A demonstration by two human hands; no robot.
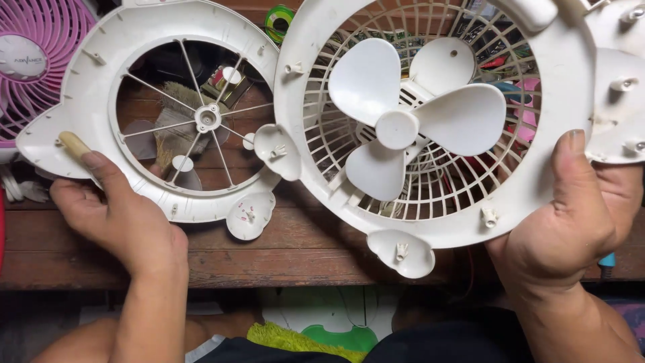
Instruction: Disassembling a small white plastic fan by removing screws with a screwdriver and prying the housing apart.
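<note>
My left hand (111,212) grips the lower left rim of a white round fan cover (94,74) with thin spokes and a small hub, together with a brush's light wooden handle (72,144). The brush bristles show through the cover's spokes. My right hand (578,218) holds the right rim of a white fan housing (564,87) with a grille back and a three-blade white propeller (398,128) at its centre. The two white parts sit side by side, edges touching near the middle, above a brown wooden table (295,249).
A pink fan (33,60) stands at the far left. A green tape roll (279,19) lies at the back. Coloured tools and clutter show through the grille. Another white part (621,94) is at the right edge. A green cloth (295,339) lies below the table edge.
</note>
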